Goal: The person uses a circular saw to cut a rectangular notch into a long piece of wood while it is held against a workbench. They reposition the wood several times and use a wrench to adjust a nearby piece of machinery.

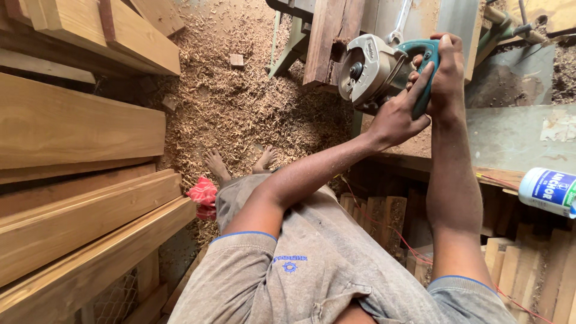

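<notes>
Both hands hold the round saw up in the air, just in front of the dark plank. The right hand is wrapped tight on its green handle; the left hand grips underneath. The saw is not yet touching the plank, and no cut shows in it.

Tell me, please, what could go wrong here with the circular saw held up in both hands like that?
Both hands, the left hand and right hand, grip the circular saw off the bench; if it starts, fingers near the blade housing could be hurt. The bare feet stand in loose wood shavings, so a dropped saw or hidden offcut might injure them. The thin red cord trailing by the legs may snag.
</notes>
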